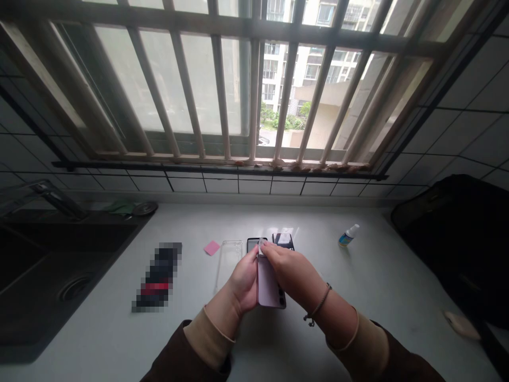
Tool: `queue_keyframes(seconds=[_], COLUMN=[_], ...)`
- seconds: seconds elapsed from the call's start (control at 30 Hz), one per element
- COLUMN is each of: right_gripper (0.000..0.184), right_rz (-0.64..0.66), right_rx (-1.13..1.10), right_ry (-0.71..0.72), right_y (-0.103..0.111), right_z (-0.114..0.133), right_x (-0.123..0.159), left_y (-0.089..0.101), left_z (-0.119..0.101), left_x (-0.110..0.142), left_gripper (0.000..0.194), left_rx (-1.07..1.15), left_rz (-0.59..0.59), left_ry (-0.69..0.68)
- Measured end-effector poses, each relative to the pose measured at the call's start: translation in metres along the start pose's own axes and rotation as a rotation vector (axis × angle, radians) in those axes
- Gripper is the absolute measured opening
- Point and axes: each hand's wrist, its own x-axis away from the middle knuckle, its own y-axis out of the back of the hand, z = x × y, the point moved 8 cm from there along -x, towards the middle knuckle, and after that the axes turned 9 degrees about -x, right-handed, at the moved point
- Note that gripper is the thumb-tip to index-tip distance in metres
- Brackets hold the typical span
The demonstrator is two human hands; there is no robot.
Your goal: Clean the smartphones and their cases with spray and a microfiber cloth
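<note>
Lilac phone [268, 284]: held just above the white countertop [338, 323], back up, camera end nearest the person.
Left hand [243, 281]: closed firmly around the phone's side.
Right hand [290, 270]: fingertips [270, 250] pinched shut on a small pale strip [262, 248] at the phone's far end.
Nearby on the counter: clear phone case [228, 265], pink sticky note [212, 248], dark flat piece [283, 240], small spray bottle [349, 235].
</note>
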Motion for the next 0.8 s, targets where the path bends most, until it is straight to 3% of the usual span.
queue_keyframes(seconds=[0.1,0.2,0.33,0.5,0.57,0.67,0.73,0.8], right_gripper=[0.050,0.050,0.053,0.050,0.045,0.030,0.026,0.029], right_rz=[-0.011,0.006,0.002,0.011,0.040,0.094,0.030,-0.106], right_rx=[0.007,-0.007,-0.006,-0.121,-0.263,-0.503,-0.563,-0.480], right_ry=[0.114,0.170,0.245,0.255,0.165,-0.084,-0.227,-0.362], right_y=[-0.009,-0.010,-0.004,0.011,0.022,0.039,0.053,0.066], right_z=[0.017,0.032,0.056,0.070,0.061,0.029,0.002,-0.027], right_x=[0.012,0.025,0.047,0.065,0.062,0.051,0.042,0.034], left_y=[0.004,0.012,0.022,0.020,0.019,0.019,0.019,0.019], left_z=[-0.005,-0.002,-0.006,-0.011,-0.013,-0.015,-0.014,-0.012], left_x=[-0.001,-0.003,-0.004,-0.002,-0.003,-0.004,-0.004,-0.004], left_gripper=[0.050,0.063,0.074,0.072,0.069,0.064,0.062,0.061], left_rx=[0.048,0.027,-0.006,-0.025,-0.027,-0.005,-0.009,-0.023], left_rz=[-0.033,-0.051,-0.076,-0.029,-0.024,-0.005,0.011,0.026], left_ry=[-0.025,0.032,0.028,0.021,0.001,-0.029,-0.031,-0.017])
